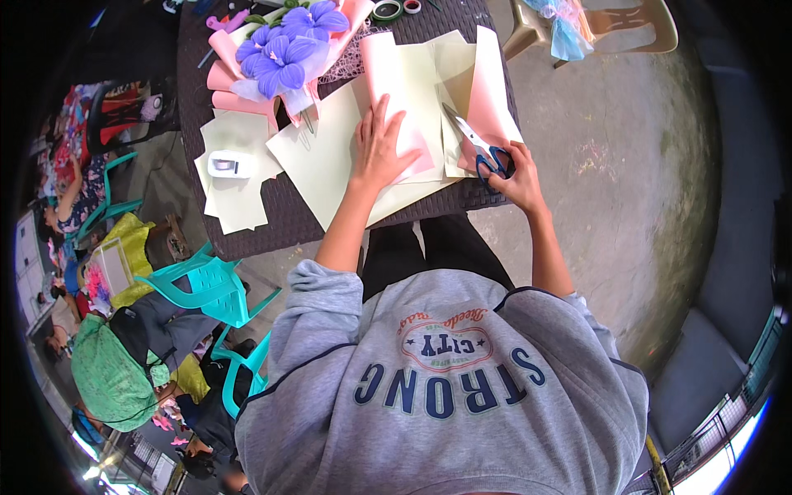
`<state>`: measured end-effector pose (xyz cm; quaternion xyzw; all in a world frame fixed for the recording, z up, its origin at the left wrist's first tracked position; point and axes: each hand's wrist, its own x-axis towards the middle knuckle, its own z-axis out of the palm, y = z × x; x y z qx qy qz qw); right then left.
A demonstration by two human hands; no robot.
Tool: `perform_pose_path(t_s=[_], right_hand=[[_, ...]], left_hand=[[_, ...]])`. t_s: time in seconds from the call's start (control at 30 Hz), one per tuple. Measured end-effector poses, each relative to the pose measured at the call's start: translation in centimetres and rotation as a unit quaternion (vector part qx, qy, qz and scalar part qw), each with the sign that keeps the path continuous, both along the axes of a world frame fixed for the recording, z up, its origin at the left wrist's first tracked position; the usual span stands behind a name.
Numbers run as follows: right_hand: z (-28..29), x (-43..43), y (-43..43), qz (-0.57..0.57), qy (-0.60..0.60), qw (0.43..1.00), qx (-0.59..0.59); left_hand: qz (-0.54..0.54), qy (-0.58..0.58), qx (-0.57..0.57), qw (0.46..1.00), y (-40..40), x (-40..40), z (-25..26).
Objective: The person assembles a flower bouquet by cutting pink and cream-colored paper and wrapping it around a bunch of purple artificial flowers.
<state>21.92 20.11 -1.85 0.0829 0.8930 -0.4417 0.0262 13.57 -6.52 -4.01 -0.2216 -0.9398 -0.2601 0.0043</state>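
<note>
My left hand (378, 148) lies with its fingers spread on a curled sheet of pink and cream wrapping paper (387, 74), pressing it against the table. In my right hand (523, 179) is a pair of scissors (475, 137) with dark blue handles, its blades pointing up and to the left over the paper. Another pink curl of paper (487, 86) rises beside the blades, close to my right fingers. Under these lies a larger cream sheet (322, 142). A bouquet of purple flowers (281, 59), wrapped in pink paper, rests at the upper left of the table.
A white tape dispenser (229, 164) sits on cream paper pieces (238, 207) at the left of the brown woven-pattern table (272, 235). Tape rolls (387, 10) lie at the far edge. Teal plastic chairs (210, 288) and other people (114, 371) are to the left; a beige chair (637, 28) stands upper right.
</note>
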Motion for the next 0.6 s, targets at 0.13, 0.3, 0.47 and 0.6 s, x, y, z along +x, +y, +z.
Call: perform_pose_path(t_s=[0.13,0.3,0.47,0.6], right_hand=[[-0.6,0.2,0.2,0.001,0.028,1.000,0.002],[-0.6,0.2,-0.2,-0.024,0.054,0.997,0.040],[-0.9,-1.1,0.1,0.006,0.078,0.993,0.085],[-1.5,-1.1,0.2,0.019,0.052,0.996,0.073]], left_hand=[[0.012,0.000,-0.018,1.000,-0.2,0.1,0.0],[0.023,-0.019,-0.110,0.993,0.7,0.7,1.3],[-0.121,0.043,-0.111,0.985,1.7,1.8,0.4],[-0.173,0.062,-0.158,0.970,1.7,1.9,-0.9]])
